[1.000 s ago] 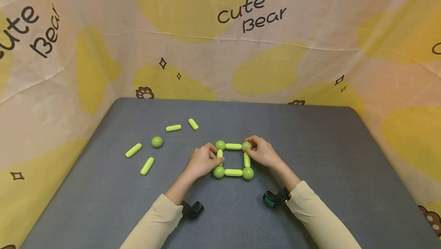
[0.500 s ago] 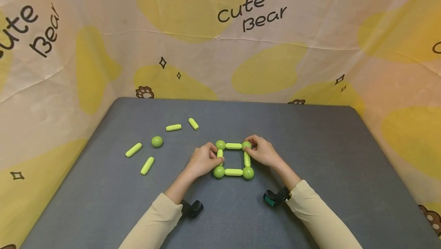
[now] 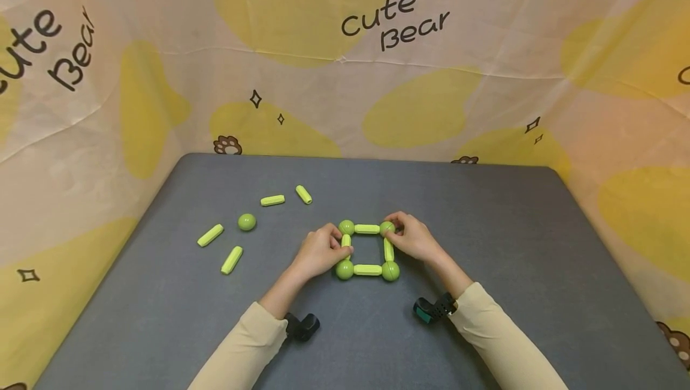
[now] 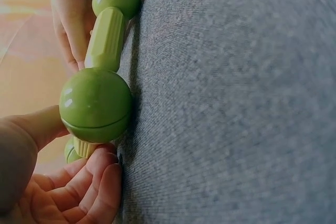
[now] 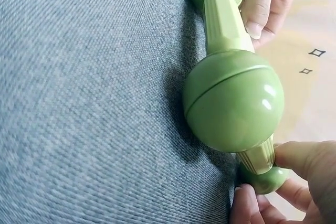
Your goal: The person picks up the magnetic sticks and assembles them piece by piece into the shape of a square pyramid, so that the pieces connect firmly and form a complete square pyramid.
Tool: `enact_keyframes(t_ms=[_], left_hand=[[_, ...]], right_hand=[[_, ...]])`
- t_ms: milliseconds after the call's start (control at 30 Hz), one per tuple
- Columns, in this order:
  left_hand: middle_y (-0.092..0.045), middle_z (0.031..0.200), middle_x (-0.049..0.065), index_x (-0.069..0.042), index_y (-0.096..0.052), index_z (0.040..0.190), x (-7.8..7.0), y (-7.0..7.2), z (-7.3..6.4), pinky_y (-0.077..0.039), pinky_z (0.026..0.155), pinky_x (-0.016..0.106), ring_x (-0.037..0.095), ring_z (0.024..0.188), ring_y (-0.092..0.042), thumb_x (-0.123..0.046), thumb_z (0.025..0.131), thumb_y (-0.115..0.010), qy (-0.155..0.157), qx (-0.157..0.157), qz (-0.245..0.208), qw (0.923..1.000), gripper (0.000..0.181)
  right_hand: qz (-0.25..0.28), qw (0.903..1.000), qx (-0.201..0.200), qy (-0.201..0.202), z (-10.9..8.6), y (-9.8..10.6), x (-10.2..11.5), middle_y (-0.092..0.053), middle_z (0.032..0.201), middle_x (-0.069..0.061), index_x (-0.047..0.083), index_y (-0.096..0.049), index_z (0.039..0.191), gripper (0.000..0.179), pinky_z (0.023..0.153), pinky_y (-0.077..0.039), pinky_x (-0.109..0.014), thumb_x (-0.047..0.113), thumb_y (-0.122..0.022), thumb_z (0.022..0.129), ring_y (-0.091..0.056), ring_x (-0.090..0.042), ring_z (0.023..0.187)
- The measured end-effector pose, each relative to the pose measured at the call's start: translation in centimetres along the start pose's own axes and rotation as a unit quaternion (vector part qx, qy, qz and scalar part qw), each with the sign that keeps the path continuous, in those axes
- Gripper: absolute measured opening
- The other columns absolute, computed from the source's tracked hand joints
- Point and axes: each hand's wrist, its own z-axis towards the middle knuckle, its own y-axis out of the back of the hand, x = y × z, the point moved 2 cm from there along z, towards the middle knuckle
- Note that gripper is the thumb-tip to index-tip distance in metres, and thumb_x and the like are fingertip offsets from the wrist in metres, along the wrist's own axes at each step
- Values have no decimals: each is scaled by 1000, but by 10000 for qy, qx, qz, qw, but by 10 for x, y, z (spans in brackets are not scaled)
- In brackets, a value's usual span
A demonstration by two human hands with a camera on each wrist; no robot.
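Note:
Near the table's middle lies a square frame of yellow-green ribbed rods, such as the near rod (image 3: 368, 270), joined by a green ball at each corner. My left hand (image 3: 321, 250) pinches the frame's left rod (image 3: 346, 239) between thumb and fingers. At the far right corner, my right hand (image 3: 414, 238) holds the green ball (image 3: 387, 229). The left wrist view shows the near left ball (image 4: 95, 106) large, with part of the left rod hidden behind it. In the right wrist view, the near right ball (image 5: 233, 100) sits close over the cloth.
Left of the frame, a loose green ball (image 3: 247, 222) lies among several loose rods, including one rod (image 3: 232, 260) close to the left forearm. The grey table (image 3: 512, 246) is bounded at the back and sides by a printed curtain (image 3: 420, 108).

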Motion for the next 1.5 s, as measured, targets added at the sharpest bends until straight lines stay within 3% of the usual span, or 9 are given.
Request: enact_keyframes(t_ms=[200,400,667,867,1200,1333,1500], left_hand=[[-61,67,-1,-2,-60,96,1,0,0,-42,55,25,9,58,-53,-25,78,-71,-45,36,-10,10000,31],[-63,70,-3,-5,-64,98,10,8,-5,-44,56,26,7,59,-54,-24,80,-70,-122,-199,57,9997,26],[-64,79,-3,-6,-64,104,20,40,-23,-47,59,27,7,65,-58,-20,82,-68,-390,-483,-18,9981,26],[-66,84,2,-6,-64,102,32,70,-39,-50,65,29,11,72,-61,-15,82,-69,-565,-994,135,9934,23],[-67,86,5,-4,-65,100,67,110,-60,-48,63,17,13,75,-62,-11,81,-70,-239,-1758,318,9836,22],[-68,84,4,-5,-66,97,81,120,-68,-47,61,12,10,72,-62,-12,79,-70,-163,-2102,511,9762,19],[-69,85,7,-7,-67,98,96,127,-75,-46,60,15,17,73,-65,-16,80,-70,168,-2218,769,9719,21]], right_hand=[[-41,10000,-27,28,0,1,-1,-60,100,-11,6,-57,116,30,71,-47,-35,18,-59,88,-57,-21,84],[0,9999,-32,115,0,1,-1,-60,100,-11,5,-57,115,30,71,-48,-35,17,-59,88,-58,-21,84],[19,9999,-8,157,0,1,-1,-61,99,-10,5,-58,114,29,71,-48,-35,17,-60,88,-58,-21,84],[-40,9999,-4,119,0,2,0,-61,97,-9,5,-59,113,29,69,-47,-33,18,-61,87,-57,-20,83],[-94,9998,8,150,1,4,0,-61,100,-11,5,-60,113,29,72,-47,-36,18,-62,87,-57,-21,86],[-136,9998,-25,175,2,5,0,-61,100,-12,5,-60,113,30,73,-48,-37,18,-62,86,-58,-22,86],[-182,9996,-23,230,3,6,-1,-61,100,-11,5,-61,112,29,73,-47,-36,18,-62,86,-57,-22,86]])
